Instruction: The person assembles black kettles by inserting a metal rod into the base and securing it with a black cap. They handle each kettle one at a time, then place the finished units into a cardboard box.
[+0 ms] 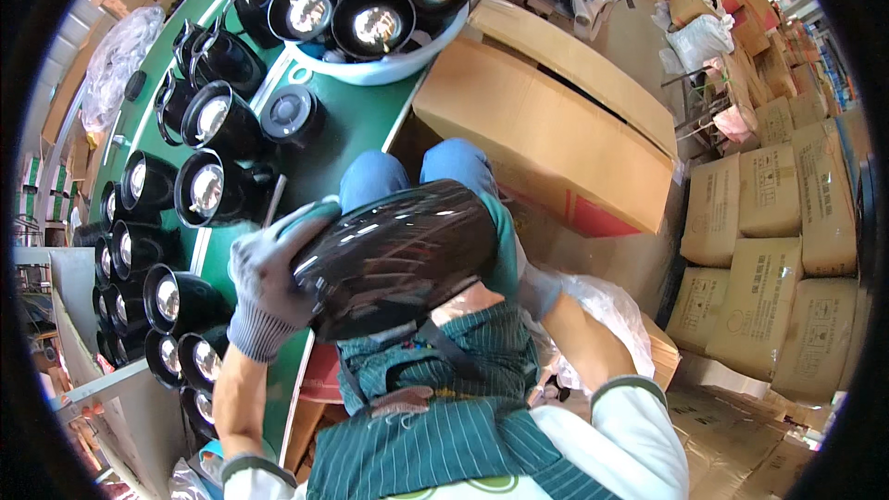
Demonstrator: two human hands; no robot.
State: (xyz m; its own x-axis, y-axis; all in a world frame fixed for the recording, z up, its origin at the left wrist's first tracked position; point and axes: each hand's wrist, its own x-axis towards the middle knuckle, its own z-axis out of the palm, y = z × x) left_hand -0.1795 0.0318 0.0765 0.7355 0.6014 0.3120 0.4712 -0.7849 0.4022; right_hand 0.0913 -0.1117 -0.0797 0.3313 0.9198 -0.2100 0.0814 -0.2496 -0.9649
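Bare surface on the green bench [356, 116] runs along its right edge, between a dark round lid [292, 114] and the cardboard box [556, 130] standing beyond that edge. The glossy black vessel [398, 255] lies sideways over the lap, the gloved left hand [273, 268] gripping its left end; the right hand [537, 293] is at the other, its grip too hidden to tell. Black pots [206, 193] crowd the bench's left edge.

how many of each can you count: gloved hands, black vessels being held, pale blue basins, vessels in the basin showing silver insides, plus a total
left hand and right hand, gloved: 2
held black vessel: 1
pale blue basin: 1
basin vessels showing silver insides: 4
total: 8
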